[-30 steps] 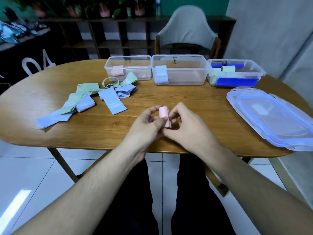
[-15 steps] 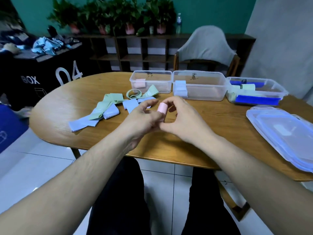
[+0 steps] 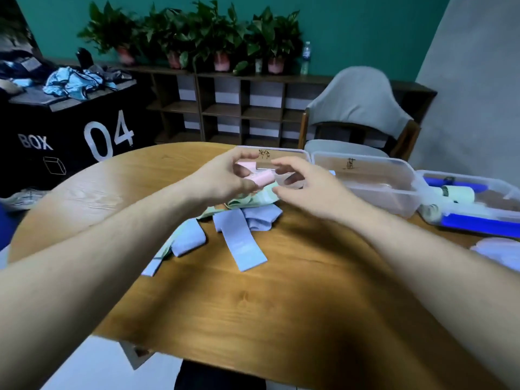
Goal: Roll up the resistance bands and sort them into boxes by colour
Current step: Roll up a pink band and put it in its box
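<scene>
Head view. Teal wall (image 3: 365, 29) behind, with potted plants (image 3: 197, 35) along a dark shelf (image 3: 239, 108) and a covered chair (image 3: 360, 102) at the far side of a wooden table (image 3: 253, 305). At left, a black crate (image 3: 70, 136) marked "BOX 04" carries crumpled cloth. Three clear boxes stand in a row at the table's far edge: left box (image 3: 281, 156), partly hidden by both hands; middle box (image 3: 380, 181); right box (image 3: 478, 198), holding pale green rolls and dark blue bands. Clear lids (image 3: 498, 249) show at the right edge. Loose blue bands (image 3: 239, 240) and green bands (image 3: 253, 198) lie in a heap on the table, just before the left box and under the hands.

Left hand (image 3: 225, 178) pinches a rolled pink band (image 3: 263, 177) between thumb and fingers, raised above the heap and just before the left box. A second pink roll (image 3: 246, 165) shows behind the thumb, apparently inside that box. Right hand (image 3: 304, 187) hovers just beside the held roll, fingers loosely spread and holding nothing; whether its fingertips touch the roll cannot be told.
</scene>
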Motion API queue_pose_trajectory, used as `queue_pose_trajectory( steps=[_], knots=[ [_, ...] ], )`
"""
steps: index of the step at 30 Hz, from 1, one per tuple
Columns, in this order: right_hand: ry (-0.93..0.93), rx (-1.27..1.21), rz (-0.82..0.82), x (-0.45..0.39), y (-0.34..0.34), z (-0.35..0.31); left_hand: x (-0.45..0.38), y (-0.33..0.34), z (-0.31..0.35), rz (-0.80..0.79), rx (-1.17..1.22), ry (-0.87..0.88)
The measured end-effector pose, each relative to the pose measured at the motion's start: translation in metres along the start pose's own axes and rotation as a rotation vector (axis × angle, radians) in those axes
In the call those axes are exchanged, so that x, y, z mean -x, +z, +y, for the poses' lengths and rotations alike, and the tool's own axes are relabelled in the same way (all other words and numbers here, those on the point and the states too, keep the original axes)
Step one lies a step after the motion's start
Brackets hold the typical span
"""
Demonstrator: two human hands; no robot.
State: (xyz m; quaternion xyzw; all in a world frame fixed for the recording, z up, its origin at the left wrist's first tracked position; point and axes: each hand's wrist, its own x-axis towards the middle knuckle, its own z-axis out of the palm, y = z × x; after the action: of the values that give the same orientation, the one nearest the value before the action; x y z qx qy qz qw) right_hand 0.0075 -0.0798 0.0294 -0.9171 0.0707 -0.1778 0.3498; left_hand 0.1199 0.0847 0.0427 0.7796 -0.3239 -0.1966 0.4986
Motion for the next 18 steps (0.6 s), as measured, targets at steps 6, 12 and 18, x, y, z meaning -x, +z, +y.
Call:
queue_pose_trajectory(
  steps=[6,12,18],
  knots=[
    [0.078,-0.03,-0.099,-0.075,-0.008,0.018,-0.068,-0.027,-0.003,-0.084,-0.285,0.139],
    [0.168,-0.098,-0.227,-0.118,-0.01,0.031,-0.115,-0.036,-0.013,-0.203,-0.357,0.117],
    [0.299,-0.068,-0.28,-0.144,0.001,0.045,-0.139,-0.036,-0.019,-0.122,-0.716,0.145]
  ],
)
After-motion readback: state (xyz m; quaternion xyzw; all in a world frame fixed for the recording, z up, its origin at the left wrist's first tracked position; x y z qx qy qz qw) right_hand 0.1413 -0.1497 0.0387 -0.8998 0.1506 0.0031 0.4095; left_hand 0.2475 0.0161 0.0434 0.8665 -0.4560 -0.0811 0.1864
